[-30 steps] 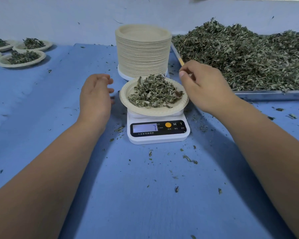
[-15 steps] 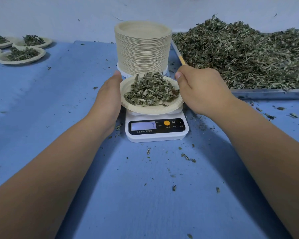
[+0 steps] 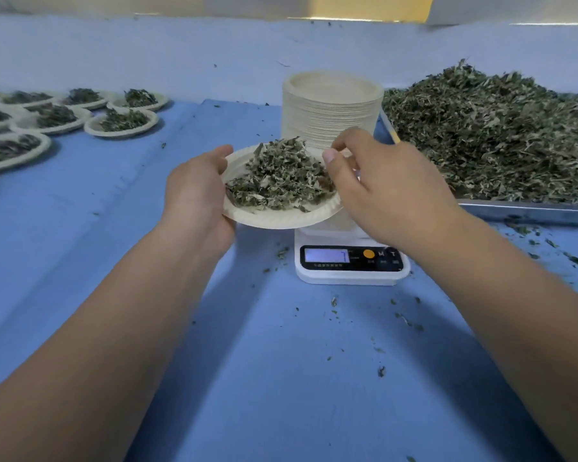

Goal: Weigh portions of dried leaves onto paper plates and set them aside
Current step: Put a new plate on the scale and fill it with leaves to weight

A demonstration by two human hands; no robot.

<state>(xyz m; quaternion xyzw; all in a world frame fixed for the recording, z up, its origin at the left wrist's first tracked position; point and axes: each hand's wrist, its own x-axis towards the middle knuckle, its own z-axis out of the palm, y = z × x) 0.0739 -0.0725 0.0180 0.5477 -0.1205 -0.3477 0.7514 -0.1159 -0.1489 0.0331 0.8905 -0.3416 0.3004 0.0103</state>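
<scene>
We see that the paper plate point(image 3: 281, 221) with its portion of dried leaves point(image 3: 281, 178) is no longer on the scale point(image 3: 351, 261), where it sat half a second before. Now it is lifted and hangs in the centre of the frame, a little left of the scale. Our left hand point(image 3: 197, 195) grips its left rim. Our right hand point(image 3: 381, 188) is curled at the right rim; whether it holds the plate, we cannot tell. We judge the weighing finished, so the plate should join the filled plates point(image 3: 121, 123) at upper left.

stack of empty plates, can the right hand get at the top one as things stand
Likely yes: the right hand is just in front of the stack of empty plates, its top uncovered, nothing between them.
</scene>
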